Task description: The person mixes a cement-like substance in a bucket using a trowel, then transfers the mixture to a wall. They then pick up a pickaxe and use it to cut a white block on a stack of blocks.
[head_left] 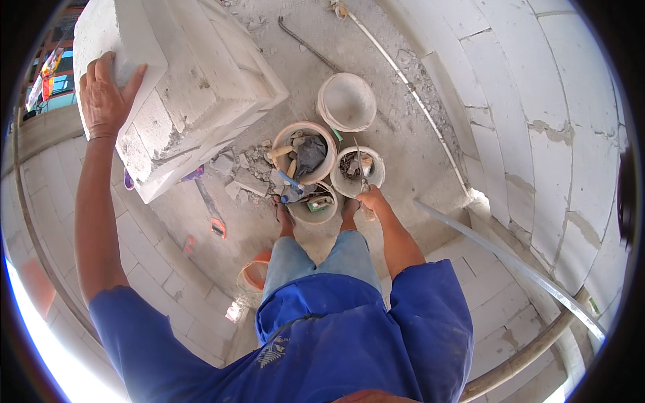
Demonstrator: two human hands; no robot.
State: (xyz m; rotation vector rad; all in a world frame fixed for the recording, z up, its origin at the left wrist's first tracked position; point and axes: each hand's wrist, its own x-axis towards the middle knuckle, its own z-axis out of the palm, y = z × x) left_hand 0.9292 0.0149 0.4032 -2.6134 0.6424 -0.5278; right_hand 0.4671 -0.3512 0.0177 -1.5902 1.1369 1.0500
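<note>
My left hand (106, 97) lies with fingers spread on a pale block (121, 40) at the top of a stack of white blocks (201, 101). It holds nothing. My right hand (371, 197) is closed around a narrow metal tool (361, 168), whose exact kind I cannot make out. The tool's thin end points away from me, over a white bucket (380, 180) holding dark and rusty bits. Beside that bucket, a round tub (277, 134) contains wooden-handled tools and dark cloth. A smaller bucket (321, 219) near my feet has a green item in it.
Block rubble (248, 180) lies beside the stack. An orange-handled saw (218, 227) and an orange bucket (255, 270) are on the floor to the left. Farther off stands a pale bucket (347, 102). A long metal bar (510, 260) slants along the right, by the block wall (531, 101).
</note>
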